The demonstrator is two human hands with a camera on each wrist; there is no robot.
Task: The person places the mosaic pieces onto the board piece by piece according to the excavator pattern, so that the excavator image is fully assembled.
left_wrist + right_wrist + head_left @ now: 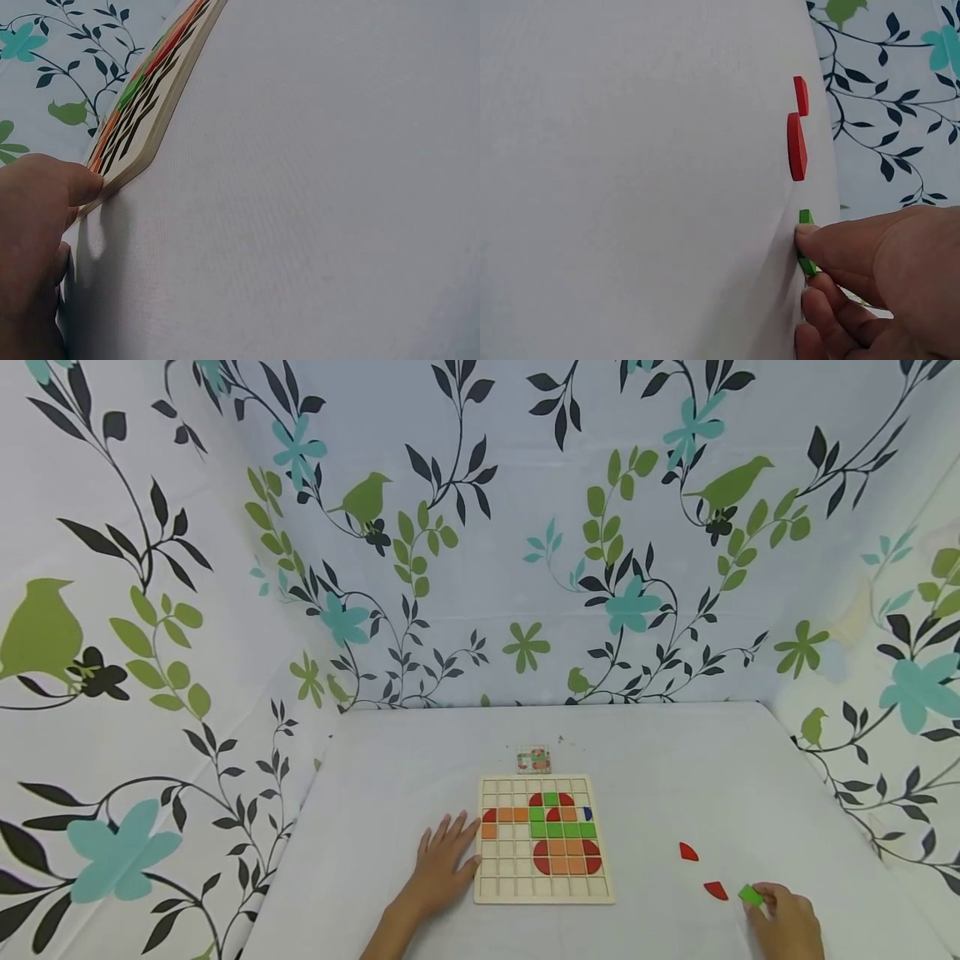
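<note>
A wooden grid board (pixel 506 887) lies on the white-covered table, partly filled with red, orange, green and blue pieces. My left hand (pixel 442 864) rests at its left edge, fingers spread and thumb against the rim; the left wrist view shows that thumb (pixel 82 184) at the board's corner. Off to the right, my right hand (pixel 789 922) pinches a green square tile (pixel 750 895) between thumb and fingers. In the right wrist view the green tile (pixel 805 217) is partly covered by the thumb, close over the cloth. Two red quarter-circle pieces (pixel 716 890) lie just beyond it.
A small pattern card (pixel 533 762) lies behind the board's far edge. White cloth (pixel 375 793) covers the table. Patterned curtains (pixel 487 568) with leaves, birds and flowers hang behind and at both sides.
</note>
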